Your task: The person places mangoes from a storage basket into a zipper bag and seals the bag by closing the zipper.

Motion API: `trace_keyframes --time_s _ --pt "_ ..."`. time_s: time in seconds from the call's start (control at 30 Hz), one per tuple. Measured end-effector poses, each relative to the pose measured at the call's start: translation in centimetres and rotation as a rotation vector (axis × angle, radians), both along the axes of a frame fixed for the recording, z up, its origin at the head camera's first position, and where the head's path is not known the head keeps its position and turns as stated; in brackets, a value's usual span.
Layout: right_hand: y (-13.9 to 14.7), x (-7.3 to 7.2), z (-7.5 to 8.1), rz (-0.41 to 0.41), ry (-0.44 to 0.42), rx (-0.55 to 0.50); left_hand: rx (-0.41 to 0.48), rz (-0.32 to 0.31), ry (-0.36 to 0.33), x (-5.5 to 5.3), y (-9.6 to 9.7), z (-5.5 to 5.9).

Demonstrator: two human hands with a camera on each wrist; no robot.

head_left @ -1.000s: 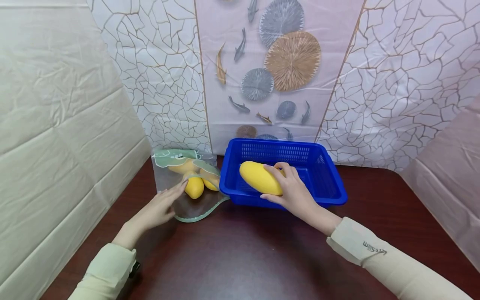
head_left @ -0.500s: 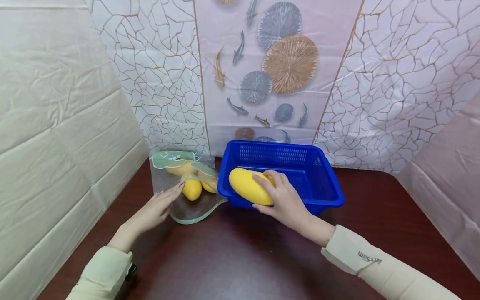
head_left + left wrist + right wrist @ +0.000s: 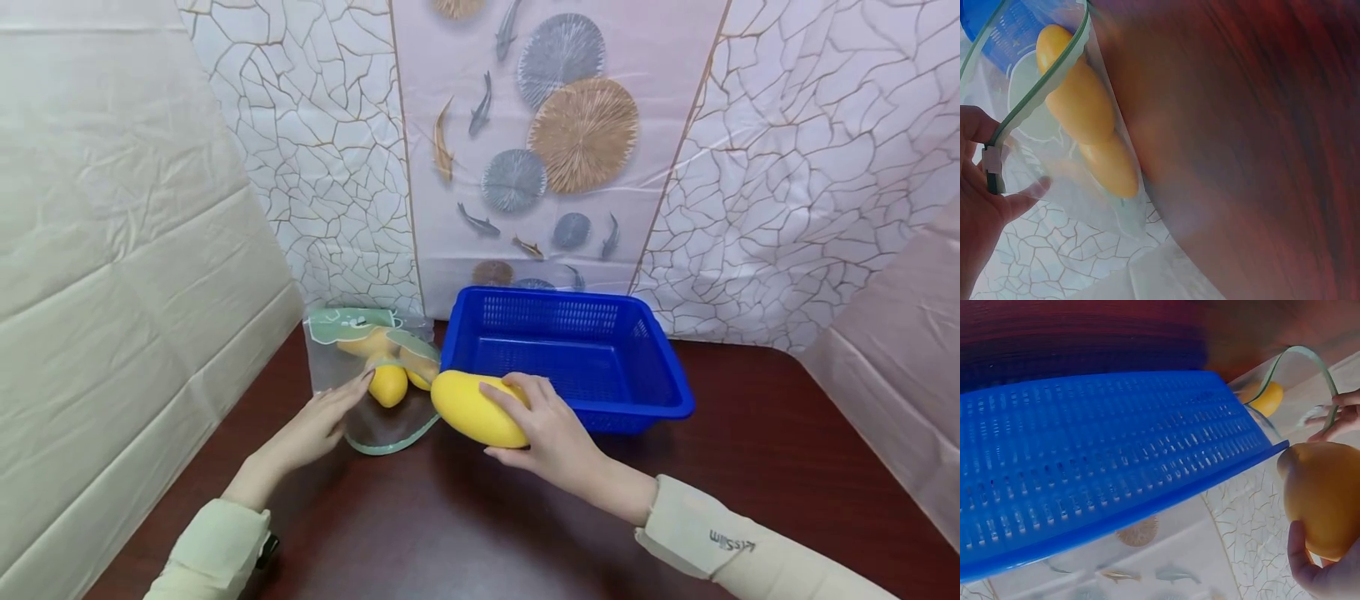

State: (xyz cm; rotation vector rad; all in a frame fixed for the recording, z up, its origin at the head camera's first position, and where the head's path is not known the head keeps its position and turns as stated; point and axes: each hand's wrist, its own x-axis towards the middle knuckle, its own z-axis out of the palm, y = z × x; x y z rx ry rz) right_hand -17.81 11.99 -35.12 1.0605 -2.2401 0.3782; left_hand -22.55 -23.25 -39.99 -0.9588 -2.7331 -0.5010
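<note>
My right hand [image 3: 551, 437] grips a large yellow mango [image 3: 476, 408] in the air, just in front of the near left corner of the blue basket [image 3: 630, 408]. Left of the basket lies a clear zip bag [image 3: 330, 367] with a green edge and mangoes [image 3: 1082, 103] inside. At the bag's gaping mouth my left hand [image 3: 311, 429] holds the edge, its thumb and fingers on either side of the green zip strip beside the slider [image 3: 992, 160]. In the right wrist view the held mango [image 3: 1322, 494] partly hides the right hand's fingers.
The basket has slotted walls, and no fruit shows in it. Its left side stands against the bag. All rests on a dark red-brown table [image 3: 420, 525]. A patterned cloth [image 3: 750, 242] rises behind, and pale cloth walls [image 3: 135, 233] stand at the sides.
My right hand has carried the mango from over the basket, leftward and toward me, past its near rim to the bag's mouth. My left hand has stayed at the bag.
</note>
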Motion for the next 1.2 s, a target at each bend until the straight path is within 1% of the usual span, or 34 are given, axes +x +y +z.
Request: trace_keyframes --time_s 0.1,0.23,0.33,0.5,0.63,0.73,0.8,0.87,0.93,1.0,1.07,1.2 --pt "-0.3 0.2 -0.3 0.015 0.038 0.014 -0.006 0.007 0.003 0.2 0.1 -0.1" --pt "-0.6 0.3 -0.2 0.019 0.064 0.029 -0.006 0.012 -0.012 0.3 0.3 0.2" --pt "-0.8 0.3 -0.1 0.017 0.078 0.037 -0.009 0.009 -0.023 0.0 0.5 0.6" --pt "-1.2 0.3 -0.2 0.019 0.103 0.062 -0.009 0.009 -0.005 -0.5 0.6 1.0" --pt "-1.8 0.6 -0.7 0.05 0.088 0.089 -0.01 0.007 -0.025 -0.2 0.5 0.6" --pt "-2.3 0.6 -1.1 0.074 0.055 0.1 -0.014 0.006 -0.03 0.1 0.4 0.3" --pt "-2.6 0.4 -1.4 0.079 0.033 0.114 -0.014 0.006 -0.02 0.1 0.4 0.2" --pt "-3.0 0.1 -1.7 0.076 0.017 0.136 -0.01 0.003 0.005 0.1 0.4 0.2" --pt "-3.5 -0.2 -2.1 0.068 0.019 0.169 -0.006 0.001 0.03 0.0 0.3 0.2" --pt "-4.1 -0.4 -2.4 0.067 0.04 0.205 0.0 -0.003 0.051 -0.1 0.2 0.2" --pt "-4.6 -0.6 -2.8 0.072 0.076 0.24 0.002 -0.006 0.055 -0.1 0.2 0.2" --pt "-5.5 -0.6 -3.3 0.082 0.14 0.26 0.004 -0.007 0.019 0.0 0.2 0.1"
